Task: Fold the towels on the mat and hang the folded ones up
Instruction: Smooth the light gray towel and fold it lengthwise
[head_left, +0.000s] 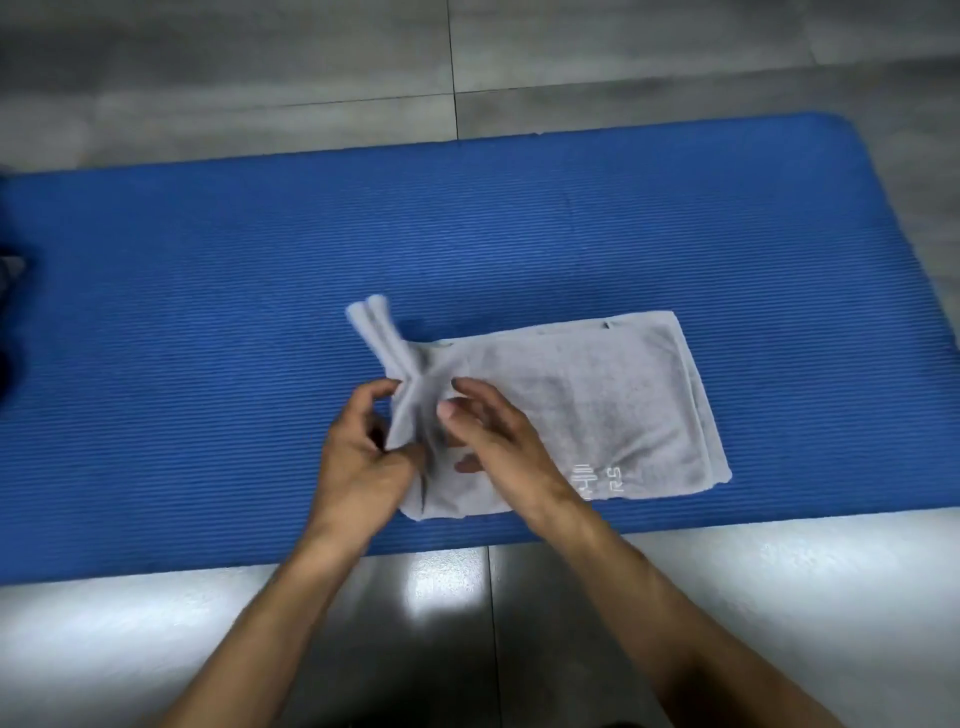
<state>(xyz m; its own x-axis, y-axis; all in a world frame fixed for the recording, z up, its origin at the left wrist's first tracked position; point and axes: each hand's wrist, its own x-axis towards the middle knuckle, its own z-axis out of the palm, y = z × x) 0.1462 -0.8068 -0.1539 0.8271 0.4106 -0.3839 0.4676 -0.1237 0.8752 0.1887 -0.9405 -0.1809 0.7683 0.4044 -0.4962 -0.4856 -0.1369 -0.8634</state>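
A grey towel (597, 395) lies folded on the blue mat (208, 322), near the mat's front edge. Its left end is bunched and lifted, with a folded corner sticking up toward the back left. My left hand (358, 457) pinches that bunched left end between thumb and fingers. My right hand (493, 436) sits just right of it, with its thumb and fingers curled round the same raised fold. White lettering shows near the towel's front right edge.
The mat lies across a grey tiled floor (467, 62). Glossy tiles (779, 561) with light glare run along the mat's front edge. A dark blue shape (8, 291) is cut off at the left border.
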